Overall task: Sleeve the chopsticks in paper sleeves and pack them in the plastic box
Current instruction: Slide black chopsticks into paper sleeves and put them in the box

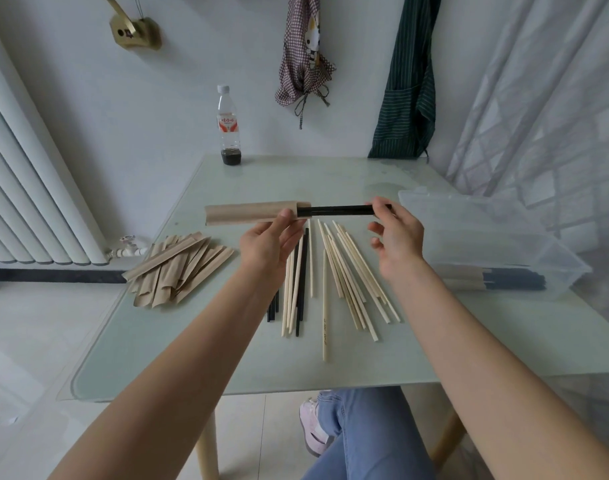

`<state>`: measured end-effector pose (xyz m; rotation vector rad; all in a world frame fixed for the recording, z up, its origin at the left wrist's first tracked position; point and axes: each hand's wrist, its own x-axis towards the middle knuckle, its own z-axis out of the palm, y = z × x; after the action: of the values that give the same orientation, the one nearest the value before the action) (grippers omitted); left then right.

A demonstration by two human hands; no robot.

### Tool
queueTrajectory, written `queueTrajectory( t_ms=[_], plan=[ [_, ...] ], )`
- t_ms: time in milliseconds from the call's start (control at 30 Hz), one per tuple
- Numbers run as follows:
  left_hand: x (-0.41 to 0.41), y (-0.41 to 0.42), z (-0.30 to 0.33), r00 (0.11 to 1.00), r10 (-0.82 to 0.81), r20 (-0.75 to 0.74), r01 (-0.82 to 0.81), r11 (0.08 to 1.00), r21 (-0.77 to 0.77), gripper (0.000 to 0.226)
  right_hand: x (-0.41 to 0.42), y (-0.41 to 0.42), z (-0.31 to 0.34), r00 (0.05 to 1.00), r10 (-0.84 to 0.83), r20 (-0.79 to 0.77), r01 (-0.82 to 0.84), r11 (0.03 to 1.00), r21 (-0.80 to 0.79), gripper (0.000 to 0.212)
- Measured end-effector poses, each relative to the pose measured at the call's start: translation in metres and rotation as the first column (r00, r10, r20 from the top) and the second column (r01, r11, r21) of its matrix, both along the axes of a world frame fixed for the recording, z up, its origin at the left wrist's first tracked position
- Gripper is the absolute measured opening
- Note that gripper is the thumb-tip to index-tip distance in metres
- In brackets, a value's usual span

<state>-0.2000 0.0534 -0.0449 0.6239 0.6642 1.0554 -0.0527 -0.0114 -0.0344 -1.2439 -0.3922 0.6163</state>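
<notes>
My left hand (270, 242) pinches a brown paper sleeve (247, 213) near its open right end, holding it level above the table. A pair of black chopsticks (337, 210) sticks partway into that sleeve, and my right hand (396, 237) pinches their right end. Below my hands, loose pale wooden chopsticks (348, 275) and a few black chopsticks (301, 271) lie spread on the glass table (192, 341). A pile of empty paper sleeves (178, 268) lies at the left. The clear plastic box (497, 237) stands at the right with sleeved chopsticks in its near side.
A plastic bottle (229, 126) with a little dark liquid stands at the table's far edge. A radiator (26, 185) is at the left, aprons hang on the wall behind, and a curtain hangs at the right. My knee in jeans (362, 434) shows under the table.
</notes>
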Motion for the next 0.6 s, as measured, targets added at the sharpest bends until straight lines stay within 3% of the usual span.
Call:
queueTrajectory(
  t_ms=[267, 333, 400, 433, 500, 600],
  plan=[
    [0.026, -0.019, 0.005, 1.000, -0.018, -0.019, 0.019, 1.000, 0.022, 0.007, 0.019, -0.026, 0.005, 0.968, 0.050, 0.246, -0.007, 0.985, -0.170, 0.022],
    [0.035, -0.024, 0.005, 0.999, -0.033, -0.034, 0.033, 0.999, 0.021, 0.006, 0.031, -0.035, 0.005, 0.921, 0.065, 0.385, 0.037, 0.967, -0.251, 0.023],
    [0.047, -0.031, 0.005, 0.998, -0.045, -0.050, 0.046, 0.999, 0.017, 0.006, 0.043, -0.044, 0.003, 0.780, 0.149, 0.608, 0.132, 0.910, -0.392, 0.025],
    [0.055, -0.035, 0.004, 0.997, -0.048, -0.055, 0.049, 0.999, 0.010, 0.008, 0.048, -0.050, 0.003, 0.687, 0.195, 0.700, 0.197, 0.877, -0.438, 0.036],
    [0.072, -0.045, 0.005, 0.995, -0.060, -0.074, 0.060, 0.998, -0.009, 0.009, 0.057, -0.064, 0.003, 0.506, 0.220, 0.834, 0.291, 0.867, -0.405, 0.060],
    [0.101, -0.061, 0.005, 0.990, -0.105, -0.091, 0.105, 0.994, -0.010, 0.014, 0.073, -0.079, 0.000, 0.183, 0.244, 0.952, 0.378, 0.877, -0.297, 0.048]
  ],
)
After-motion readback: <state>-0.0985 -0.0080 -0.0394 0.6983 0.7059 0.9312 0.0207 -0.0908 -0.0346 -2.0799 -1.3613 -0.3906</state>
